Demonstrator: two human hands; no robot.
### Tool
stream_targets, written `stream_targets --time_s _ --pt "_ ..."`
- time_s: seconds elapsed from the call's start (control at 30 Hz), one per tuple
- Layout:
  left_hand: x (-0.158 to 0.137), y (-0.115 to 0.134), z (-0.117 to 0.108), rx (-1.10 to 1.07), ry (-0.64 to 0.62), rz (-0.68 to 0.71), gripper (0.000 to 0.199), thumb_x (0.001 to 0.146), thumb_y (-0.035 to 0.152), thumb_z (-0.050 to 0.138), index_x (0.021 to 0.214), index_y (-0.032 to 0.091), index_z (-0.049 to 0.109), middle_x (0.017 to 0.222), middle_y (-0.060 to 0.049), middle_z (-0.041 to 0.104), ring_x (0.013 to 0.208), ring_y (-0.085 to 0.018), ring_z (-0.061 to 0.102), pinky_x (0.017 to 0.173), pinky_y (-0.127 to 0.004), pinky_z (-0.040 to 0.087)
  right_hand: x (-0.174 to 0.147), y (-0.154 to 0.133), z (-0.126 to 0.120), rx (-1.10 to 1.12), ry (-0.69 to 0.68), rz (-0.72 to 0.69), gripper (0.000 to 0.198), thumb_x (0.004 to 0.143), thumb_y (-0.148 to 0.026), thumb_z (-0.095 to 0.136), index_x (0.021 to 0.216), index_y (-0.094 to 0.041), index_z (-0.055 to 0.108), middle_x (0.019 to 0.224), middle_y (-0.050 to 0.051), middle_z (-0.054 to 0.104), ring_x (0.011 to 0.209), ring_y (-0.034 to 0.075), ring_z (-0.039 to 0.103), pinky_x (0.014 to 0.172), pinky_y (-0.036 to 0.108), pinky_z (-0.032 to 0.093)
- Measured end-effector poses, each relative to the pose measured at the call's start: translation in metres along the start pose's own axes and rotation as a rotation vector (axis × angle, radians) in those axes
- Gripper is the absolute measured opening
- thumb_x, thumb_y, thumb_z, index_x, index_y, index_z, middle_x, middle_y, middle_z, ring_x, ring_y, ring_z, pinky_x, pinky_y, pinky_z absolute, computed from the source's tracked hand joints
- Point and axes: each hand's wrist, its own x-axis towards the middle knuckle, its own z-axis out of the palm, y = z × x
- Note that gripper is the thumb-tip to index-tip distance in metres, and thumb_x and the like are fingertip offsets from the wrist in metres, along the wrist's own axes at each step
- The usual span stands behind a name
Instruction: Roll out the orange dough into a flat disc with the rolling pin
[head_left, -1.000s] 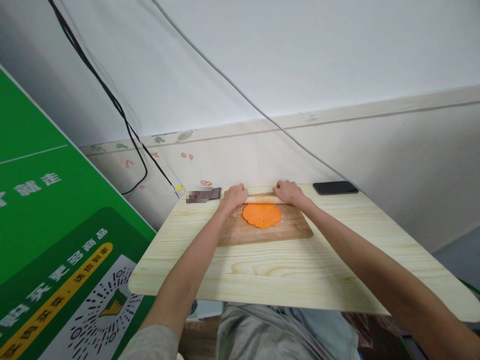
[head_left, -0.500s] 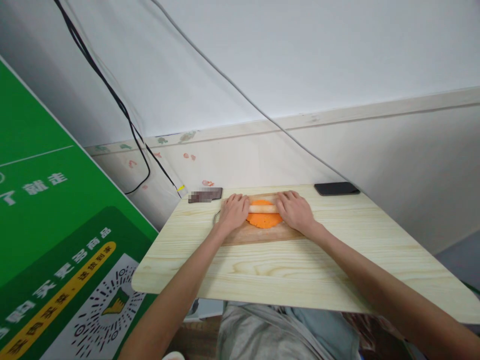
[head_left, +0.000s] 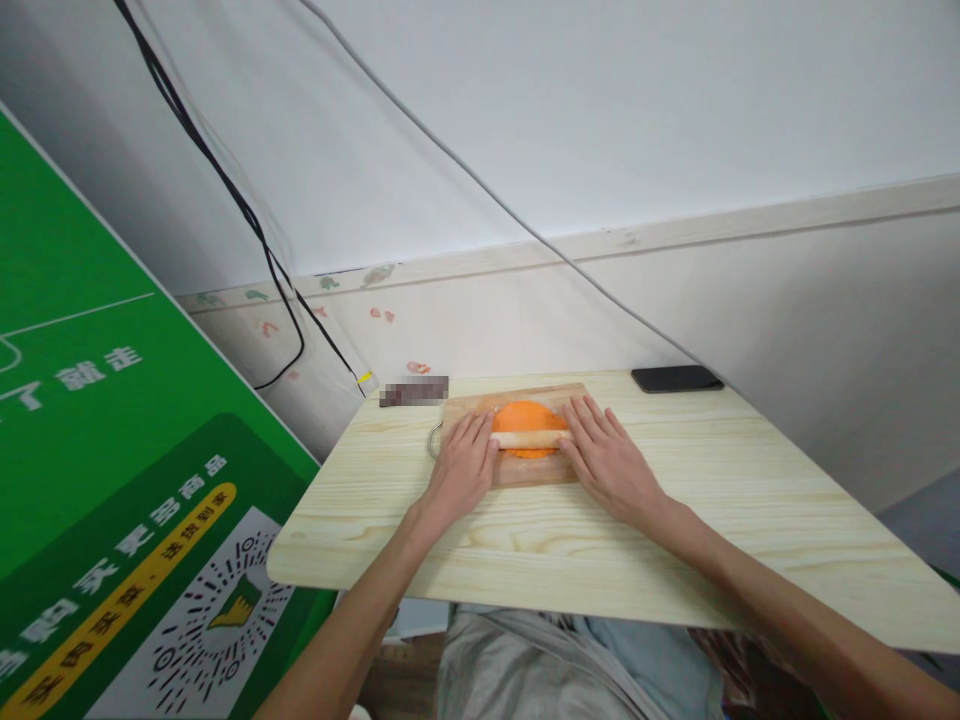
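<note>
Both your left hand (head_left: 463,466) and your right hand (head_left: 613,462) lie flat and open, fingers stretched forward, over the two ends of a wooden rolling pin (head_left: 530,440). The pin rests across the near part of a flattened round of orange dough (head_left: 526,416), which sits on a wooden cutting board (head_left: 536,474) on your pale wood-grain table (head_left: 525,545). A black smartphone (head_left: 677,379) lies at the back right; the pixelated dark item (head_left: 415,391) at the back left may be another phone.
</note>
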Motion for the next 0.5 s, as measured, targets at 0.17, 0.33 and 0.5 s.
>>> stream_targets --time_s 0.17,0.33,0.5 --pt "0.027 -0.009 0.009 -0.020 -0.045 -0.053 0.058 0.116 0.039 0.023 0.155 0.014 0.058 0.161 -0.012 0.061 0.161 -0.027 0.044 0.134 -0.048 0.037 0.031 0.004 -0.003 -0.031 -0.133 0.058 0.070 0.115 -0.043 0.014 0.161 -0.008 0.053 0.169 0.020 0.050 0.160 0.036 0.039 0.126 0.060 0.037" --pt "0.067 -0.021 0.019 0.011 -0.131 -0.128 0.058 0.116 0.039 0.021 0.153 0.014 0.059 0.164 -0.014 0.058 0.163 -0.031 0.040 0.132 -0.053 0.036 0.073 0.012 -0.001 -0.068 -0.274 0.156 0.065 0.115 -0.040 0.015 0.163 -0.012 0.050 0.167 0.018 0.054 0.158 0.037 0.041 0.123 0.059 0.039" --pt "0.092 -0.032 0.028 0.038 -0.161 -0.176 0.052 0.114 0.038 0.028 0.149 0.015 0.059 0.159 -0.017 0.062 0.160 -0.033 0.044 0.129 -0.056 0.037 0.103 0.020 0.004 -0.075 -0.386 0.179 0.057 0.116 -0.037 0.022 0.154 -0.015 0.058 0.153 0.018 0.066 0.146 0.032 0.054 0.115 0.050 0.046"
